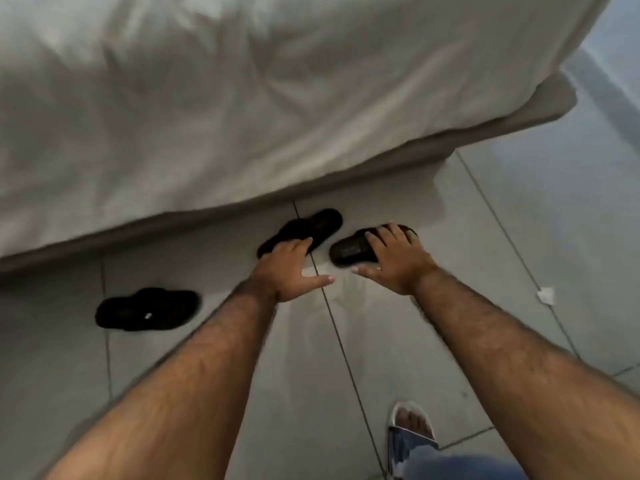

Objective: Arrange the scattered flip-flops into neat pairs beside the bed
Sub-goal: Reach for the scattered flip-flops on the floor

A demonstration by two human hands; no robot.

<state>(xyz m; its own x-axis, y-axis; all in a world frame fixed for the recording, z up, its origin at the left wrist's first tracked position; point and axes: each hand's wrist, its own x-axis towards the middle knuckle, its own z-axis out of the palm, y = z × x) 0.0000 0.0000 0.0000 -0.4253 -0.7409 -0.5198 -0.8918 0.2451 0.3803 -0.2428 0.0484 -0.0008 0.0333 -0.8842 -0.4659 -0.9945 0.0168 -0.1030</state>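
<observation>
Three black flip-flops lie on the grey tiled floor beside the bed [242, 116]. My left hand [289, 266] rests with fingers spread on the near end of the middle flip-flop [308, 228], which points toward the bed. My right hand [394, 259] lies flat over the right flip-flop [349, 251], fingers apart, covering its far half. A third flip-flop [147, 309] lies alone to the left, apart from both hands. Neither hand has lifted anything; whether either grips its flip-flop is unclear.
The bed's white sheet hangs over its base [450, 147], which runs diagonally across the floor. A small white scrap [546, 294] lies on the tiles at right. My foot in a light sandal [412, 422] stands at the bottom.
</observation>
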